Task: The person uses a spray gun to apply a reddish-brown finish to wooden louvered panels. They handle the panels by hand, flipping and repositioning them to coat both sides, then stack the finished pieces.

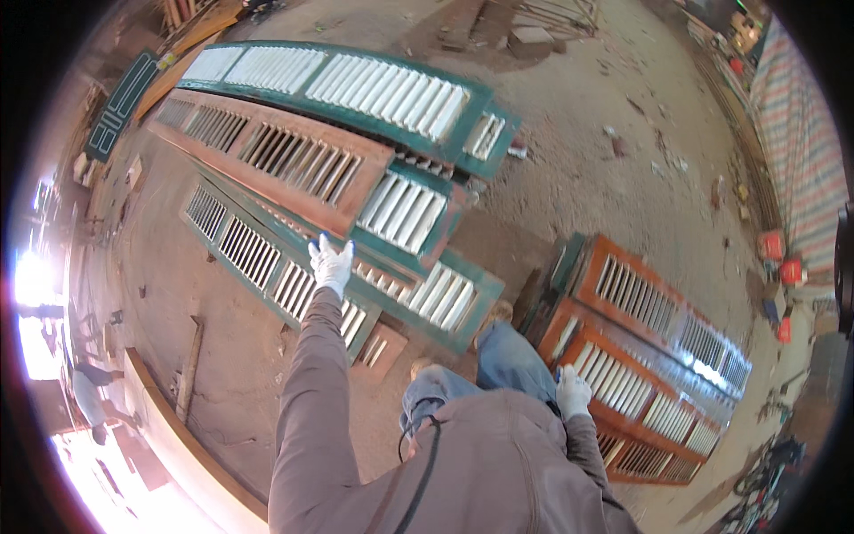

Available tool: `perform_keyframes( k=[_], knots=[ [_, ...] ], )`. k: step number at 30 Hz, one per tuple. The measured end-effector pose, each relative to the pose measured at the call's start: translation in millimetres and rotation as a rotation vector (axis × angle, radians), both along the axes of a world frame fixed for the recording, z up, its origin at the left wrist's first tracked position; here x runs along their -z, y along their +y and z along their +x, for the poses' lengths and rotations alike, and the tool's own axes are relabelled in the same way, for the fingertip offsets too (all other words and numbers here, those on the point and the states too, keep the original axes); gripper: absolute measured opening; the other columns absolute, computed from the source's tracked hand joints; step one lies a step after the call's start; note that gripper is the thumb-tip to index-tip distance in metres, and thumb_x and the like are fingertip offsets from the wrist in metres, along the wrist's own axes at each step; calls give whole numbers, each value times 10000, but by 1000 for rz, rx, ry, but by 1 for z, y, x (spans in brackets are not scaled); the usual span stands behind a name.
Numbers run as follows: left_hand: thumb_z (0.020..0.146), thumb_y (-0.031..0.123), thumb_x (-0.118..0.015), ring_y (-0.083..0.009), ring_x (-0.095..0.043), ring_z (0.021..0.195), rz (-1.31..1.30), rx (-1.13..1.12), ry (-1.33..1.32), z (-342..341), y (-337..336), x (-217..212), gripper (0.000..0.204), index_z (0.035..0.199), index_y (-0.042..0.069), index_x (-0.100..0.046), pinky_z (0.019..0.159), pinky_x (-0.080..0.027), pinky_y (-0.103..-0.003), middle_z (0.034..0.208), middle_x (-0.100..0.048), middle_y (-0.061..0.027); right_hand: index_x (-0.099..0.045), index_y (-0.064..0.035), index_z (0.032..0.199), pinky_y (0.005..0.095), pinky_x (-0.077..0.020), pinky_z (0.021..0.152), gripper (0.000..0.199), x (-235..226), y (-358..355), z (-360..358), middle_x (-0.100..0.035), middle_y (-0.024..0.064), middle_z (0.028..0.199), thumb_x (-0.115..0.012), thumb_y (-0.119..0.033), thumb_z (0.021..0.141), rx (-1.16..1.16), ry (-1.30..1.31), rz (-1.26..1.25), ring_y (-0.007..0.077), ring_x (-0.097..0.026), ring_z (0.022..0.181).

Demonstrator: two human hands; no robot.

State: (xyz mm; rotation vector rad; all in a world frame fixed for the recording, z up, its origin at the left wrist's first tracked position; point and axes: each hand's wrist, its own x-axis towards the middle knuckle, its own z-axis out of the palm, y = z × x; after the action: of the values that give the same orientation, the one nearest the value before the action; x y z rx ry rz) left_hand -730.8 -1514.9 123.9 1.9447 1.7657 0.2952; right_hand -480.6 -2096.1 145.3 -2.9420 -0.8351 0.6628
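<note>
My left hand [331, 265], in a white glove with blue fingertips, reaches forward with its fingers spread. It is at the near edge of a brown louvered shutter [369, 191], which lies on a stack of shutters; whether it touches that edge is unclear. Just below it is a green-framed shutter with pale slats [436, 298]. My right hand [572, 392], gloved too, is low beside my knee, next to an orange-brown louvered shutter [654, 396] on a second stack. Its fingers look bent, but their grip cannot be made out.
A long green shutter with white slats [387, 93] lies at the far side of the left stack. Another person [92, 400] bends at the far left, beyond a long board [191, 445]. Red containers [790, 271] stand by a striped sheet [801, 151] at right.
</note>
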Motion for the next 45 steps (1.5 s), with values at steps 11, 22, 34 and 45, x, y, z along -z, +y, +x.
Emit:
perform_keyframes(
  k=[11,22,34,45],
  knots=[
    [865,730,-600,-362,-125,1606,-320,-62,617,164,40,3,1150,1677,88,-98,1243,-160,-646,1751,-99,-141,-686,-62,1114,558,-518,802,394,-32,-47,225,-731,222,970,-487,-401,1082,36,-85,73,448,-685,939],
    [835,738,-628,-335,-101,1615,-482,-30,645,173,65,-12,1185,1675,82,-111,1262,-135,-625,1755,-83,-129,-619,-93,935,528,-520,733,289,7,37,272,-704,172,848,-619,-370,1013,-72,124,150,404,-688,831],
    [807,745,-645,-399,-182,1585,-526,-221,718,222,76,-16,1230,1655,3,-151,1271,-180,-541,1738,-120,-191,-647,-93,966,530,-511,770,374,12,189,464,-719,186,920,-596,-463,996,-218,240,-70,402,-691,922],
    [1063,497,-404,-399,-690,1102,-275,-805,387,398,159,-1,529,1197,84,-706,955,-520,-510,1130,-737,-216,-603,-1,860,428,-496,632,323,-18,371,735,-646,174,726,-603,-276,1030,-182,238,212,310,-636,647]
  ],
)
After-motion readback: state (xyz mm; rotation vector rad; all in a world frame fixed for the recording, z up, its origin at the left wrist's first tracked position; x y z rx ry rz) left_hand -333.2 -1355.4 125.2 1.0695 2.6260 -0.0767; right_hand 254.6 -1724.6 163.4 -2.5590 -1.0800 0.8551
